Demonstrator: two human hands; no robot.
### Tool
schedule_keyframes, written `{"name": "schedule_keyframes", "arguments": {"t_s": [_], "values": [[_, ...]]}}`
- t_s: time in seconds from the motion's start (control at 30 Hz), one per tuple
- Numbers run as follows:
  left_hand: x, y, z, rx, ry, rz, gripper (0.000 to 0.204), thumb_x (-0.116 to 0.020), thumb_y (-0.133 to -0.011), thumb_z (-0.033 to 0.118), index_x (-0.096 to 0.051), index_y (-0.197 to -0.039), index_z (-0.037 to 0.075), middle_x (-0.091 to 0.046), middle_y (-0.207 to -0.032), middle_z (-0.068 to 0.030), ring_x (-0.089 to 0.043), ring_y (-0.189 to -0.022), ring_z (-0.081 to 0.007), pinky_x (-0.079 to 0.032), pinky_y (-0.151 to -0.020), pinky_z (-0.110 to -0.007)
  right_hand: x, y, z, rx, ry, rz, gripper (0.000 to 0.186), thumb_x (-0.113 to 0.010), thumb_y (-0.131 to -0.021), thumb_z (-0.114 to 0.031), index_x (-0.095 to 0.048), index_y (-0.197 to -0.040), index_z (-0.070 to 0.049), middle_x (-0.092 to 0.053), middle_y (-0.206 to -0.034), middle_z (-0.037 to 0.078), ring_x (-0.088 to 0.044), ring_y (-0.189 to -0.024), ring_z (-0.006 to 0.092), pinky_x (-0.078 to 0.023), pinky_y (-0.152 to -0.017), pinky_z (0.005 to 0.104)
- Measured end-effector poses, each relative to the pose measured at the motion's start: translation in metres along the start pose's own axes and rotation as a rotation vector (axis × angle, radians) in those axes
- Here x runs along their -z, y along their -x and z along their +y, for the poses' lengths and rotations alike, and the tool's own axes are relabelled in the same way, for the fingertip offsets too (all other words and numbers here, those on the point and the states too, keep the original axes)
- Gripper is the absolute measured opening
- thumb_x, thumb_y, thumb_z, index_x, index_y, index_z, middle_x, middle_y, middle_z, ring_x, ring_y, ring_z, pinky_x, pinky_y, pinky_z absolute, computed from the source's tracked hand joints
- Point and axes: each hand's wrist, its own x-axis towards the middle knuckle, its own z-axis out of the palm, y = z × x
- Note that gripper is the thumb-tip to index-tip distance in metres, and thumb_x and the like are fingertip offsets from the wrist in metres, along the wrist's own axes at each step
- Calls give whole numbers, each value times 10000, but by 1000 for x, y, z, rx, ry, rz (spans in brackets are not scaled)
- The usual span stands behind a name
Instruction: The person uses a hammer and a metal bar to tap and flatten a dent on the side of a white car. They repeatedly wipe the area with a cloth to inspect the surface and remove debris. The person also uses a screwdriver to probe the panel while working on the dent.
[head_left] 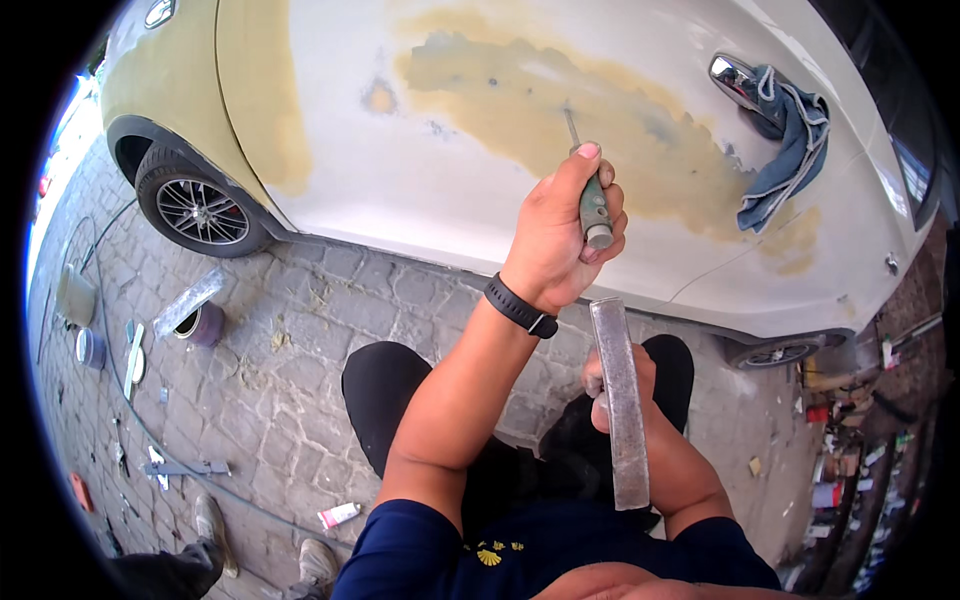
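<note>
My left hand (570, 215), with a black watch on its wrist, is closed around the green handle of a screwdriver (595, 215). The thin metal shaft points away from me at the white car door (350, 180); whether its tip touches the panel I cannot tell. Yellowish and grey filler patches (590, 110) spread over the door around it. Closer to my body, my right hand (640, 375) is closed on a long, flat grey metal bar (622, 410), apart from the screwdriver. The bar partly hides the fingers.
A blue cloth (795, 140) hangs from the door handle (735, 80). On the stone paving at left are a tub (203, 325) with a flat sheet on it, a hose (190, 465) and a tube (339, 515). Another person's shoes (212, 530) stand nearby. Clutter (840, 470) lies at right.
</note>
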Motion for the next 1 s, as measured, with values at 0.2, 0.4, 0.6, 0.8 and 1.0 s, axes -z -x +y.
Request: {"name": "schedule_keyframes", "arguments": {"t_s": [0.2, 0.4, 0.6, 0.8, 1.0], "values": [[2, -1, -1, -5, -5, -2, 356, -570, -1054, 421, -523, -874, 117, -384, -557, 6, -315, -441, -107, -267, -428, -265, 6, -7, 5, 151, 107, 13, 540, -599, -1006, -488, -506, -685, -64, -460, -557, 35, -458, -451, 202, -324, -436, 318], [5, -1, 0, -10, -51, -13, 356, -564, -1055, 418, -513, -871, 118, -387, -561, 4, -312, -438, -107, -269, -429, -264, 11, -40, 11, 71, 311, -48, 509, -538, -997, -546, -562, -845, -61, -508, -637, 66, -504, -513, 287, -379, -488, 408], [-12, 8, -26, 48, -97, -19, 387, -559, -1060, 430, -484, -858, 107, -383, -571, 10, -297, -444, -98, -254, -430, -271, -4, 2, -13, 225, 112, 56, 284, -645, -912, -265, -529, -732, -79, -526, -621, 62, -494, -464, 263, -372, -449, 363], [-16, -1, -52, 145, -109, -23, 367, -564, -1057, 433, -506, -888, 113, -400, -591, 12, -301, -450, -97, -254, -433, -268, 22, 46, 6, 41, -26, 152, 364, -657, -955, -302, -524, -714, -64, -509, -610, 70, -473, -450, 233, -375, -451, 356], [-25, -9, -90, 251, -227, -26, 369, -568, -1055, 446, -516, -902, 114, -420, -598, 15, -318, -475, -93, -262, -448, -271, 41, 57, -3, -154, -182, 412, 632, -494, -1008, -661, -490, -768, -77, -469, -591, 13, -472, -466, 123, -373, -449, 276]]}}
